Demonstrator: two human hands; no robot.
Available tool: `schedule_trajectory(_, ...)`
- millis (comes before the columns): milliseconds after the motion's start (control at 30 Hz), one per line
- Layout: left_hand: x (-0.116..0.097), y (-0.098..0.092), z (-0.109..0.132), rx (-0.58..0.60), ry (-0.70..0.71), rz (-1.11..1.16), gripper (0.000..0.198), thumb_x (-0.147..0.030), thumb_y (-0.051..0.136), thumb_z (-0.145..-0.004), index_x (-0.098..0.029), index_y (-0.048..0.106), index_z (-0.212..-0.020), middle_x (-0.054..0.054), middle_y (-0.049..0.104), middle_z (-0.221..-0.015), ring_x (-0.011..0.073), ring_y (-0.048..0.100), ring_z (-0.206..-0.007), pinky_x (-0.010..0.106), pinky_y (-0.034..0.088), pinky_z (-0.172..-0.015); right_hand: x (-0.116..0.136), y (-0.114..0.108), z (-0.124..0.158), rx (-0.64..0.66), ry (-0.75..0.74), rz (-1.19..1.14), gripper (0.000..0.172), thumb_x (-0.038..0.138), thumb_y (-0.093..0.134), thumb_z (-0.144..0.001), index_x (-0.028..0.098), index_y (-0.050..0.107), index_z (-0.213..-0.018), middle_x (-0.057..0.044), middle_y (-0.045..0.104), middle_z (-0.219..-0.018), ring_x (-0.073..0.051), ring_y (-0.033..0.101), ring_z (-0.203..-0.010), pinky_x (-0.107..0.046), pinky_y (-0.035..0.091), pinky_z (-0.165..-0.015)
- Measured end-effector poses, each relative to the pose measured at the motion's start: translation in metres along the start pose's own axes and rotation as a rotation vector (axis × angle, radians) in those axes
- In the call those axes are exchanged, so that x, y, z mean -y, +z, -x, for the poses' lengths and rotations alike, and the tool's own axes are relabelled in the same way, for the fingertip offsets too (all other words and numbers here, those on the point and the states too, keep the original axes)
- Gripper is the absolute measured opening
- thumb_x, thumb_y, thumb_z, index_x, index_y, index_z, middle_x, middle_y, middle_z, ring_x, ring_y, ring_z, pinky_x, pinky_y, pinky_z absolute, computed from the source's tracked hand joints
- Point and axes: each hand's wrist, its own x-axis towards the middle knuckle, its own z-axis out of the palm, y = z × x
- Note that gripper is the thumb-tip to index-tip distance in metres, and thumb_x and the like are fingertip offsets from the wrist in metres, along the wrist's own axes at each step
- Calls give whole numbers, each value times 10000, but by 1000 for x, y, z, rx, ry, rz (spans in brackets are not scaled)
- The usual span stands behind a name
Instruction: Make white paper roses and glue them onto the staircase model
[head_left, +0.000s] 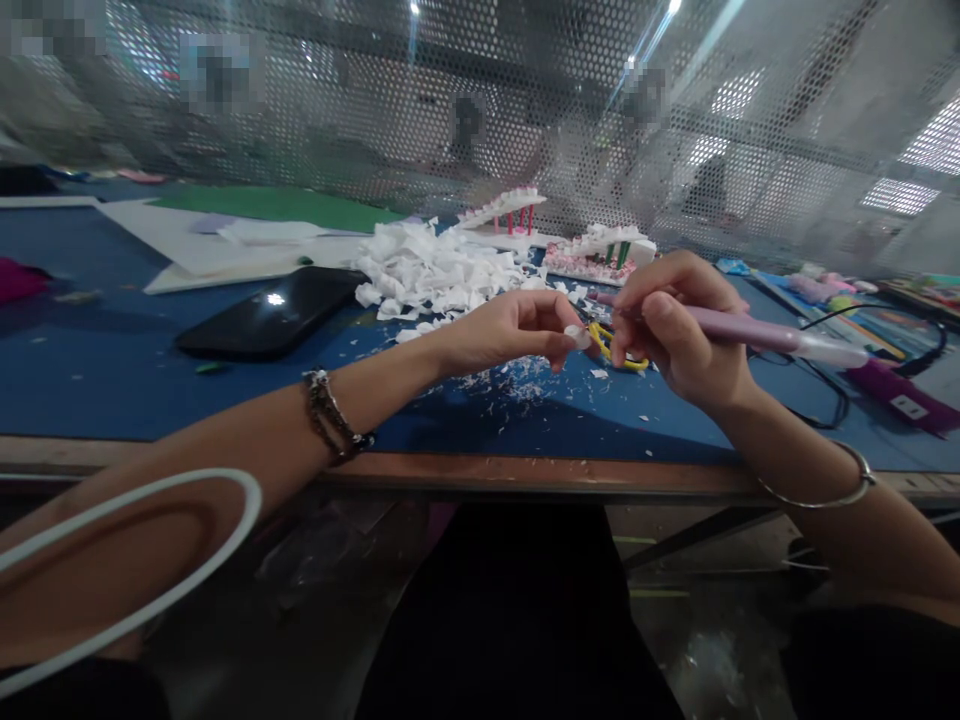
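Observation:
Over the blue mat, my left hand (510,325) pinches a small white scrap of paper (577,337) between thumb and fingertips. Close to its right, my right hand (686,335) is closed around a mauve pen-shaped tool (742,327), whose pale translucent tail points right. Its tip reaches toward the left, partly covered by my fingers. Between the two hands, yellow scissors handles (634,365) show on the table, their blades hidden. Just behind my left hand rises a heap of torn white paper (435,265). Fine white crumbs (517,385) lie below.
A black phone (274,312) lies left of the heap. White sheets (172,245) and a green sheet (277,205) are behind it. Two small white-and-pink models (600,252) stand at the back. A purple pouch (904,395) and cables (832,405) lie right. Perforated metal (375,110) closes the back.

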Motion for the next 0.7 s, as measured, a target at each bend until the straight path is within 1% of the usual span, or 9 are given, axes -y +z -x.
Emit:
schedule_trajectory(133,1,0,-1,-43,40,18,283,-332,758,-667,-149,570,-775,14,641,-764,64,568,-575,222,471,-603,-1,-1,1,7,61,78,361,576,475,-836,233,583,-870,20,571,-582,-98,552,-477,-223,443,-444)
schedule_trajectory(200,1,0,-1,-52,54,43,318,-365,765,-664,-159,580,-820,-1,624,-732,60,561,-560,208,469,-589,-2,-2,1,13,77,92,369,580,474,-835,232,584,-888,17,576,-592,-105,565,-492,-228,452,-457)
schedule_trajectory(267,2,0,-1,-55,55,55,355,-400,760,-668,-171,602,-890,-3,627,-735,60,560,-556,201,472,-579,-3,-2,1,9,65,77,345,564,492,-831,236,583,-887,22,575,-581,-108,560,-478,-235,455,-452)
schedule_trajectory(333,3,0,-1,-56,55,47,364,-420,750,-676,-176,627,-917,8,644,-763,62,564,-566,203,481,-582,-3,-1,0,1,47,55,305,537,521,-825,241,581,-864,28,574,-566,-107,546,-455,-239,452,-440)
schedule_trajectory(433,4,-1,-1,-56,72,46,346,-431,750,-675,-171,652,-882,17,661,-773,64,567,-568,205,489,-582,-5,-2,-1,-3,18,-6,220,466,555,-826,248,580,-841,42,567,-550,-95,522,-423,-227,431,-409)
schedule_trajectory(533,3,-1,-1,-45,95,60,326,-425,749,-681,-168,660,-861,20,676,-779,60,564,-557,200,490,-573,-6,-3,-1,1,21,-46,173,423,553,-841,256,595,-855,50,565,-548,-86,513,-416,-214,415,-390)
schedule_trajectory(600,2,-1,0,-28,109,63,303,-413,741,-696,-167,663,-856,21,685,-792,53,564,-552,194,490,-572,-6,-3,-1,1,21,-64,146,392,556,-849,258,614,-852,48,574,-570,-79,518,-433,-206,416,-396)
schedule_trajectory(700,1,-1,0,-17,123,68,299,-416,737,-702,-165,662,-845,15,686,-791,46,565,-548,182,491,-566,-5,-2,-1,14,-32,-152,97,308,571,-855,245,635,-819,47,579,-593,-63,521,-459,-188,416,-415)
